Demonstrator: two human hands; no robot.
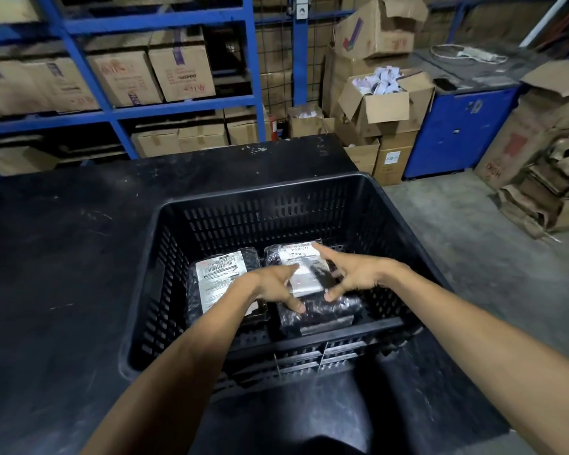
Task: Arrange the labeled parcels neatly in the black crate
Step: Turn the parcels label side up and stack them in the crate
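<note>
A black slatted crate (pixel 260 198) stands on a black table. Inside it lie two dark plastic-wrapped parcels with white labels, side by side. The left parcel (pixel 219 274) lies flat on the crate floor. The right parcel (pixel 322 310) sits on a stack of similar parcels. Both my hands reach into the crate over the right parcel. My left hand (pixel 273 284) has spread fingers touching its left edge. My right hand (pixel 352 274) has spread fingers over its right side, fingertips on the label. Neither hand clasps the parcel.
The black table (pixel 63 257) stretches to the left and behind the crate. Blue shelving (pixel 119 110) with cardboard boxes stands behind. Open cartons (pixel 385 103), a blue cabinet (pixel 460 129) and flattened cardboard (pixel 546 192) stand on the concrete floor at right.
</note>
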